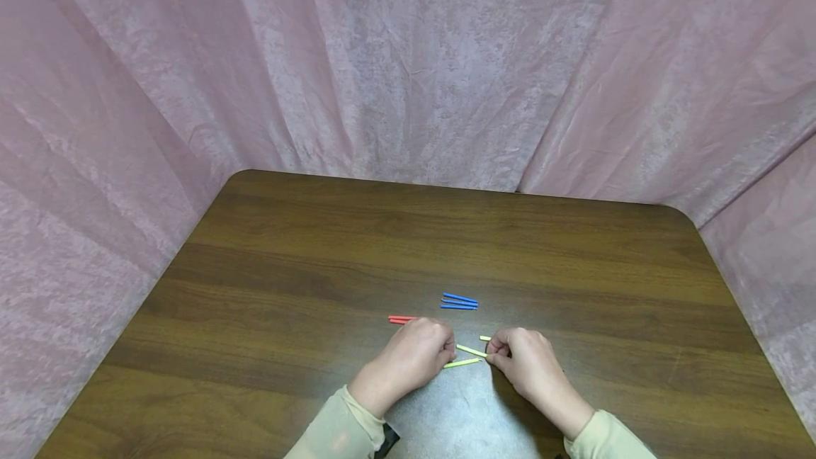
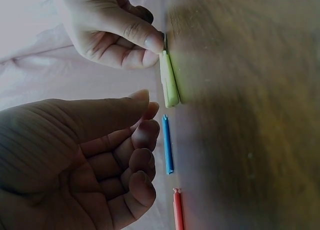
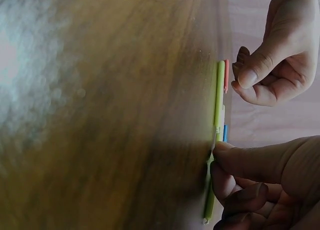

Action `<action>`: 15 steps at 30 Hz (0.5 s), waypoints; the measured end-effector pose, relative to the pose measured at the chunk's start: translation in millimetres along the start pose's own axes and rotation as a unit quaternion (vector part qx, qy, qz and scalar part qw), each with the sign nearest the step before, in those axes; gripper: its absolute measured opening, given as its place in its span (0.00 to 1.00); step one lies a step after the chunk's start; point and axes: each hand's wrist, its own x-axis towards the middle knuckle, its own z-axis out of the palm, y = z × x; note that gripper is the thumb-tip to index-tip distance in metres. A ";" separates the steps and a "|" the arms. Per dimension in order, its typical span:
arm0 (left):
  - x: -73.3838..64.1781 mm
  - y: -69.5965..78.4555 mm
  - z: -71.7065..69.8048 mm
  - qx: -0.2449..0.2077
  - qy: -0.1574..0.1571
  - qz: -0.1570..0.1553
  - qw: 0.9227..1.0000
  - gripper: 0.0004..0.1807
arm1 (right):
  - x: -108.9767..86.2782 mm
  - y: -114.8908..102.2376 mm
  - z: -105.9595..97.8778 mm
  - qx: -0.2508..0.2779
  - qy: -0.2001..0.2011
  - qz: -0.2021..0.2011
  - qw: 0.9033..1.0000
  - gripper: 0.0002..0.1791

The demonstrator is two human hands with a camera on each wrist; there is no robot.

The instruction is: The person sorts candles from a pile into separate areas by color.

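My right hand [image 1: 525,361] pinches one end of a thin yellow-green candle [image 1: 470,350] between thumb and forefinger, low over the table. In front of it lies a second yellow-green candle [image 1: 462,363], its left end beside my left hand [image 1: 417,353]. A third yellow-green candle [image 1: 485,338] pokes out from behind the right hand, which hides the rest. The left wrist view shows my left fingers loosely curled, thumb near the forefinger, with nothing between them. Red candles [image 1: 401,318] lie just beyond the left hand, partly covered by it.
Three blue candles [image 1: 459,301] lie side by side farther back on the brown wooden table [image 1: 306,261]. Pink curtains [image 1: 408,69] hang behind the table and along its sides. A bright glare falls on the tabletop between the forearms.
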 end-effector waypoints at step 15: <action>-0.5 0.7 -0.7 0.001 -0.005 -0.007 1.000 0.12 | -0.4 1.2 -2.6 -0.001 0.034 -0.017 0.999 0.13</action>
